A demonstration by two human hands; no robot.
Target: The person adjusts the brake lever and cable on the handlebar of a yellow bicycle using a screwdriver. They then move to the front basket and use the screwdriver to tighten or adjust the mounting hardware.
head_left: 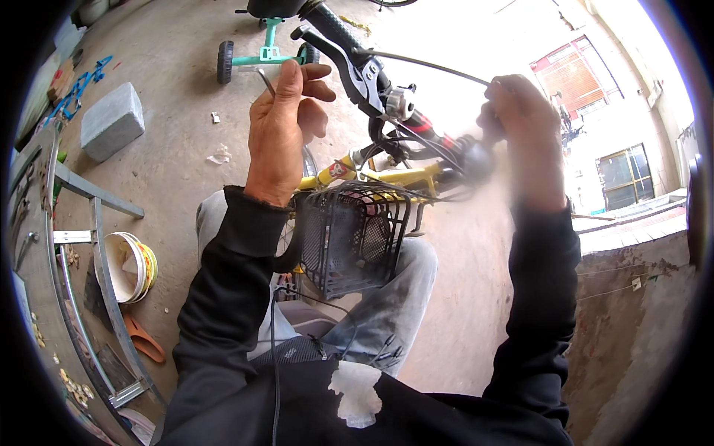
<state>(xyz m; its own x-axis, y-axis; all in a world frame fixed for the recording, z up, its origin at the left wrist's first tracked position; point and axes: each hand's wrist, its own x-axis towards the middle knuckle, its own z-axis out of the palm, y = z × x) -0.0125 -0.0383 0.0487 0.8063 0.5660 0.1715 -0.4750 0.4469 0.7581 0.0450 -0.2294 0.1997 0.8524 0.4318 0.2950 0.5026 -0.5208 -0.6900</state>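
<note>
My left hand [282, 134] is raised beside the handlebar, fingers curled around a thin metal rod [265, 80] whose upper end pokes out by the thumb. My right hand [524, 123], partly blurred, pinches the far end of a black brake cable [435, 65]. That cable stretches from the black brake lever [361, 80] on the handlebar. A silver bell [399, 102] sits beside the lever, and a black rubber grip [335, 30] covers the bar's end. Below are the yellow bicycle frame [405, 177] and a black front basket [349, 238], close to my knees.
At the left stands a metal-framed bench [97, 245], with a white bucket [123, 267] and an orange-brown slipper [143, 338] by it. A grey block [113, 121] and a turquoise wheeled toy [268, 54] are farther off. A low wall [632, 312] runs along the right.
</note>
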